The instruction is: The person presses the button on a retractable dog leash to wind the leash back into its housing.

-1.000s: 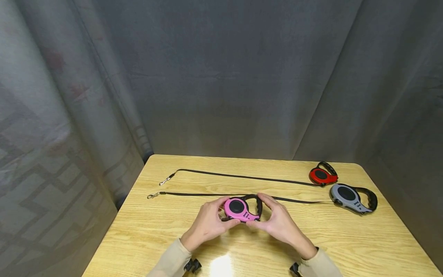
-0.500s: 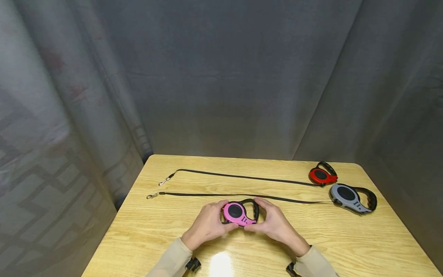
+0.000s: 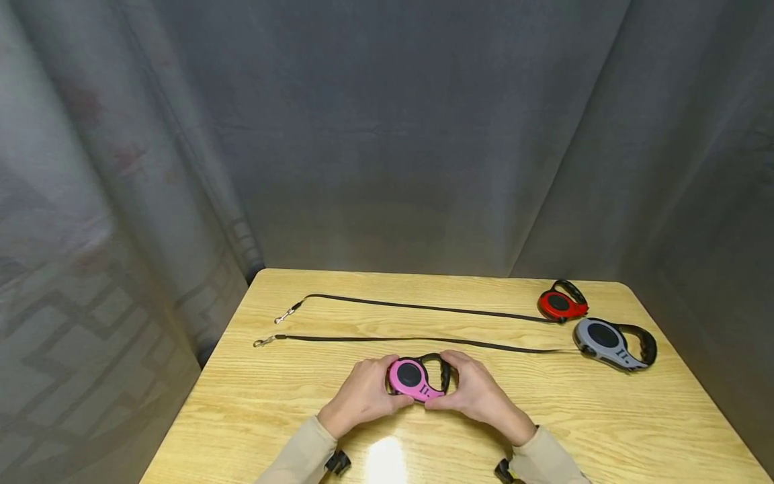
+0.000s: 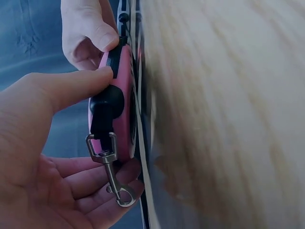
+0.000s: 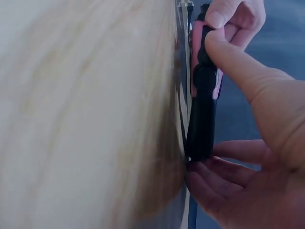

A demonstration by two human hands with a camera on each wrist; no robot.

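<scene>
Between both hands is a pink retractable dog leash (image 3: 408, 378) with a black round centre and black loop handle. My left hand (image 3: 366, 391) grips its rounded body end, thumb on the near edge and fingers on the far side. The right hand (image 3: 478, 392) holds the handle end, fingertips at the top of the loop and thumb at the lower edge. In the left wrist view a metal snap hook (image 4: 114, 177) hangs from the black strap outlet, beside the left fingers. The leash's underside is hidden in the head view.
A grey retractable leash (image 3: 605, 336) lies at the right, its black strap (image 3: 387, 339) stretched left to a metal clip (image 3: 263, 341). Behind it lies a red retractable leash (image 3: 557, 302), strap (image 3: 423, 308) likewise drawn out leftward. Grey curtains (image 3: 387, 134) surround the wooden table (image 3: 605, 417).
Both hands have brought the pink leash slightly toward the near edge and a little left, away from the grey leash's strap. The red and grey leashes stay in place.
</scene>
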